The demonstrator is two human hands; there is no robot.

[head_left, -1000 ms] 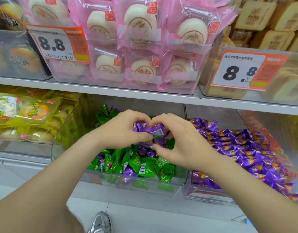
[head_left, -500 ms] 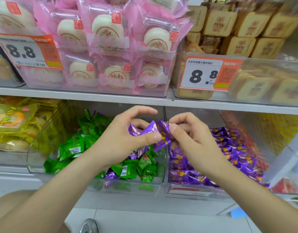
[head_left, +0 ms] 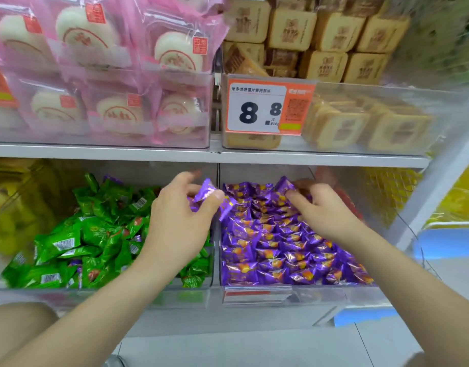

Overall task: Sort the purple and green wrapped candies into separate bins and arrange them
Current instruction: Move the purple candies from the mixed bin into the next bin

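Two clear bins sit side by side on the lower shelf. The left bin holds a heap of green wrapped candies with a few purple ones mixed in. In the right bin purple wrapped candies lie in rows. My left hand grips a bunch of purple candies above the divider between the bins. My right hand reaches to the back of the right bin and pinches a purple candy against the back row.
The upper shelf carries clear boxes of pink-wrapped white cakes and brown square pastries, with an 8.8 price tag. Yellow packets fill the bin at the far left. A slanted white post stands at the right.
Both hands have moved right from the green bin to the purple bin. They have parted: the right hand took a purple candy to the back row, and the left hand still holds its bunch.
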